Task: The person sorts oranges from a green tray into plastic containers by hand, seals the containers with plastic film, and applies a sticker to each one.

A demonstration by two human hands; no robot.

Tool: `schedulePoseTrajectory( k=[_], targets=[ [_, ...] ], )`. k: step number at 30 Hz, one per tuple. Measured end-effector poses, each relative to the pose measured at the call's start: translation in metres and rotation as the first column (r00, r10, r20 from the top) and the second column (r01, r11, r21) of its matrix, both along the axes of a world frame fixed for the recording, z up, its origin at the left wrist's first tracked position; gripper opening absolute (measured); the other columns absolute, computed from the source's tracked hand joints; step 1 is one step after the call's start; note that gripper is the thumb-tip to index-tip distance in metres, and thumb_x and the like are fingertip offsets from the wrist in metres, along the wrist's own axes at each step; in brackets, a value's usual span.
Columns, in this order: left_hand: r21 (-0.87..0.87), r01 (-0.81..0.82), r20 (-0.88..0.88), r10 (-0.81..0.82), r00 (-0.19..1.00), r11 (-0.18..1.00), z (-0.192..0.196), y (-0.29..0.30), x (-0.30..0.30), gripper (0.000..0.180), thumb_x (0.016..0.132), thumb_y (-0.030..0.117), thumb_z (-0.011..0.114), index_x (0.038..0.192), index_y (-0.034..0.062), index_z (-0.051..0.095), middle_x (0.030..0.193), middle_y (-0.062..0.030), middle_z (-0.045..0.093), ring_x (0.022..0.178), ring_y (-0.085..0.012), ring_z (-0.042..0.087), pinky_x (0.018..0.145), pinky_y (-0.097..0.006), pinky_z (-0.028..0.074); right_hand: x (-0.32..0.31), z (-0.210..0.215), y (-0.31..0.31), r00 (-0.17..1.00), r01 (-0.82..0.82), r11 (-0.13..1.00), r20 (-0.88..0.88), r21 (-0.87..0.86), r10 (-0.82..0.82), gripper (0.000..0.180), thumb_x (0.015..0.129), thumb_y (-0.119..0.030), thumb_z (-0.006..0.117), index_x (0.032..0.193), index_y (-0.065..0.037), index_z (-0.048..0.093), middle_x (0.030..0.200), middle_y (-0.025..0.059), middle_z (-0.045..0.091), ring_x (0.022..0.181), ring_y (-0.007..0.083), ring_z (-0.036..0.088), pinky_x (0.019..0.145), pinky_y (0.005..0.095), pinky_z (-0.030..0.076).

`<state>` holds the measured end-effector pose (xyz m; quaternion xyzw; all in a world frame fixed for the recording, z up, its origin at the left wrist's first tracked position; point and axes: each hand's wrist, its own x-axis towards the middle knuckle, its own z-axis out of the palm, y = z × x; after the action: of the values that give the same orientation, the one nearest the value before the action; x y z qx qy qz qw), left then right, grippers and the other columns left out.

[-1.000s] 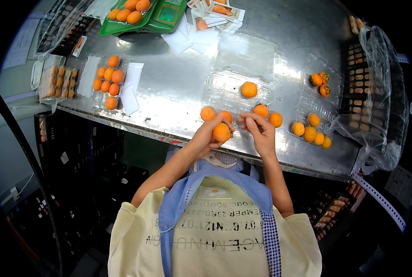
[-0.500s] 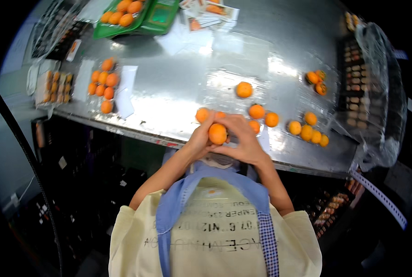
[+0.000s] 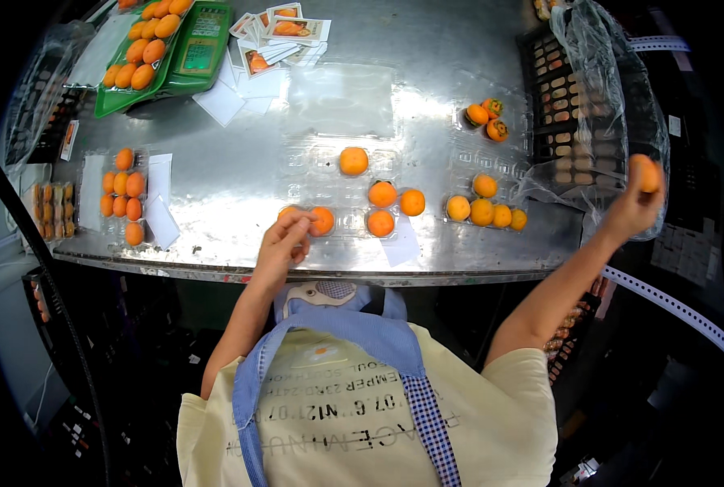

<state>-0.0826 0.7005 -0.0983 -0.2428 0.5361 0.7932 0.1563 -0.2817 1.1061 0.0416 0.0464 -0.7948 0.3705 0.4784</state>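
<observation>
My right hand (image 3: 634,211) is raised at the far right, closed around an orange persimmon (image 3: 646,173) beside a plastic-lined black crate. My left hand (image 3: 284,242) hovers at the table's front edge, its fingers loosely bent and nothing visible in them. Its fingertips are nearest to a persimmon (image 3: 321,221) in a clear plastic tray (image 3: 313,172); another persimmon (image 3: 287,213) is partly hidden behind them. Farther back in that tray lies a single persimmon (image 3: 354,161). Three more persimmons (image 3: 382,193) are grouped on its right side.
Clear trays with persimmons stand at right (image 3: 481,213), back right (image 3: 477,114) and left (image 3: 120,183). A green scale (image 3: 202,49) at back left bears a filled pack. Printed cards (image 3: 285,32) and white sheets lie beside it. The black crate (image 3: 553,93) borders the table's right.
My hands have parted. The right has swung far right with a persimmon; the left stays by the front of the tray. The whole view has shifted, with the table's contents now farther left.
</observation>
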Motion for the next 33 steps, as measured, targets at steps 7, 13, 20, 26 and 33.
schedulePoseTrajectory(
  k=[7,13,20,26,33],
  targets=[
    [-0.042,-0.173,-0.01,0.173,0.985,0.984,-0.01,-0.016,0.003,0.014,0.088,0.015,0.05,0.095,0.0055,0.057,0.077,0.0,0.056,0.052,-0.0024,0.04,0.044,-0.017,0.028,-0.029,0.016,0.062,0.871,0.436,0.714,-0.057,0.549,-0.488,0.061,0.074,-0.039,0.067,0.113,0.005,0.052,0.107,0.0238,0.056,0.101,0.0361,0.053,0.088,0.0386,0.04],
    [-0.133,-0.244,0.005,0.247,0.969,0.961,-0.013,-0.027,0.008,0.014,0.088,0.017,0.051,0.096,0.0056,0.056,0.077,0.0011,0.054,0.053,-0.0032,0.041,0.045,-0.017,0.029,0.044,-0.085,-0.092,0.885,-0.344,0.886,0.425,0.313,0.193,0.029,0.073,-0.013,0.067,0.1,-0.004,0.06,0.097,0.0079,0.059,0.092,0.0217,0.053,0.08,0.0324,0.04],
    [-0.124,-0.309,-0.003,0.311,0.95,0.943,-0.02,-0.037,0.014,0.015,0.087,0.016,0.052,0.098,0.0055,0.056,0.077,-0.0001,0.055,0.054,-0.0029,0.043,0.045,-0.016,0.03,0.119,-0.155,-0.22,0.476,-0.81,0.585,0.645,0.055,0.598,0.037,0.064,-0.015,0.071,0.097,-0.006,0.058,0.088,0.006,0.057,0.086,0.0251,0.052,0.079,0.0377,0.037],
    [-0.14,-0.353,-0.06,0.348,0.936,0.925,-0.029,-0.037,0.02,0.015,0.086,0.013,0.055,0.098,0.0053,0.056,0.077,-0.0008,0.058,0.053,-0.0023,0.042,0.045,-0.016,0.03,0.141,-0.166,-0.271,0.424,-0.886,0.439,0.64,0.146,0.641,0.047,0.062,-0.018,0.071,0.105,-0.007,0.054,0.1,0.0038,0.054,0.096,0.0223,0.047,0.083,0.0374,0.034],
    [-0.152,-0.371,-0.025,0.372,0.928,0.916,-0.031,-0.039,0.023,0.015,0.086,0.013,0.055,0.098,0.0048,0.056,0.077,-0.0009,0.057,0.054,-0.0026,0.043,0.045,-0.016,0.03,0.146,-0.179,-0.304,0.382,-0.916,0.361,0.662,0.177,0.645,0.046,0.063,-0.022,0.07,0.104,-0.007,0.054,0.102,0.0038,0.054,0.099,0.0227,0.046,0.084,0.0402,0.033]
  ],
)
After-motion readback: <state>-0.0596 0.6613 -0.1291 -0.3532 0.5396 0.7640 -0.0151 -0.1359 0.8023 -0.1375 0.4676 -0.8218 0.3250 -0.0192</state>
